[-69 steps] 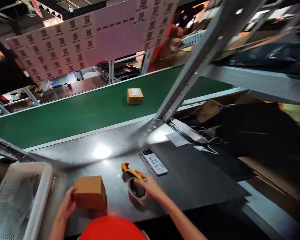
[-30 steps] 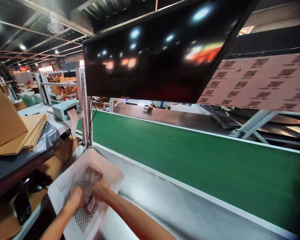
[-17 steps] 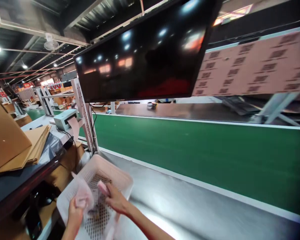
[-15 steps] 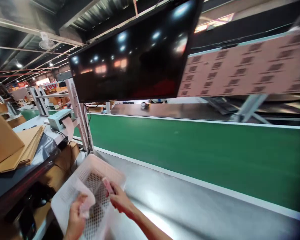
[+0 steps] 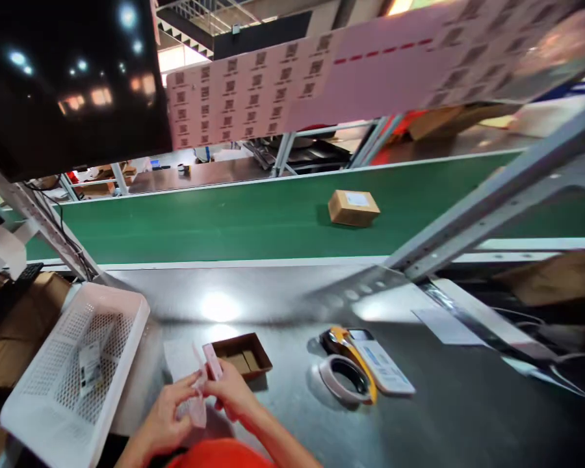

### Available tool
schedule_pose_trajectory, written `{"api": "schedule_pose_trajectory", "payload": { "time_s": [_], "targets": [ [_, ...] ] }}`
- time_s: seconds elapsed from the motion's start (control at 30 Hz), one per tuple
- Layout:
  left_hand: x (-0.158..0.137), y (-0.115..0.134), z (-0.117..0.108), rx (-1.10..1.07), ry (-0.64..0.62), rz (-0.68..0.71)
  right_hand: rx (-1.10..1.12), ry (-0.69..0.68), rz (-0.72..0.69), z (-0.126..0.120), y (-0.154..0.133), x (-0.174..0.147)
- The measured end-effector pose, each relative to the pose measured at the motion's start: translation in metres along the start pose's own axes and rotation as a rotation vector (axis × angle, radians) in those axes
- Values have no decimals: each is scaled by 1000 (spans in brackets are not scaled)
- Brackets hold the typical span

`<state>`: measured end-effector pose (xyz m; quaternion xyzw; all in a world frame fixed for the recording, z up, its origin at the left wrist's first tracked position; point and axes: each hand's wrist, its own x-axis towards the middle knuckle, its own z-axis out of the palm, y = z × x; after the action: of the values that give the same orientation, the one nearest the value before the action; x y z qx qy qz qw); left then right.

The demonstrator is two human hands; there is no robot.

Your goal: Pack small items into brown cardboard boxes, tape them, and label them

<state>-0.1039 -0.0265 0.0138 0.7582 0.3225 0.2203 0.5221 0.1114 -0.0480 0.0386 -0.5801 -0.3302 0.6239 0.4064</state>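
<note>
Low in the head view, my left hand [image 5: 168,413] pinches a crumpled, thin whitish wrap [image 5: 195,408]. Close against it, my right hand [image 5: 234,393] grips a small, slim pink-and-white box [image 5: 212,362]; its fingers also meet the edge of the wrap. Just beyond my hands stands an open brown cardboard box [image 5: 263,364] with flat brown pieces inside. A pale translucent sheet [image 5: 176,359] lies left of that box.
At left, a white perforated basket [image 5: 127,348] contains a small packet [image 5: 90,367]. A yellow tape dispenser [image 5: 365,377] and a white handheld device [image 5: 383,364] lie to the right. Behind the metal table, a green conveyor [image 5: 234,227] carries a parcel [image 5: 353,208]. A metal post [image 5: 468,214] slants at right.
My view has swung right. Both hands have left the basket with the wrap and the pink-and-white box, and have come together over the table. The cardboard box and tape dispenser now show.
</note>
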Motion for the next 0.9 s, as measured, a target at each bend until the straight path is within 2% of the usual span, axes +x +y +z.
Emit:
{"api": "schedule_pose_trajectory", "payload": {
  "time_s": [0.1,0.17,0.23,0.3,0.37,0.5,0.6,0.67,0.77,0.83,0.9],
  "targets": [
    [11,9,30,-235,225,-198,101,26,1,-4,11,-4],
    [16,14,42,-373,370,-287,155,5,0,-5,11,-7],
    [18,18,47,-448,424,-328,178,-40,-19,-5,10,-9],
    [16,22,49,-399,443,-328,152,-94,-50,-2,10,-10],
    [12,26,49,-261,477,-314,77,-112,-84,4,11,-10],
    [3,24,47,-121,583,-329,-28,-57,-133,12,16,-6],
    [-7,19,33,-157,729,-411,-83,1,-127,8,21,-3],
    [-14,19,22,-129,781,-430,-227,40,-151,2,27,-5],
    [-20,26,12,107,812,-317,-418,52,-299,-6,34,-15],
    [-19,33,13,287,813,-205,-424,26,-494,-10,36,-25],
    [-15,39,17,368,779,-137,-442,-56,-704,-12,34,-35]
  ]
}}
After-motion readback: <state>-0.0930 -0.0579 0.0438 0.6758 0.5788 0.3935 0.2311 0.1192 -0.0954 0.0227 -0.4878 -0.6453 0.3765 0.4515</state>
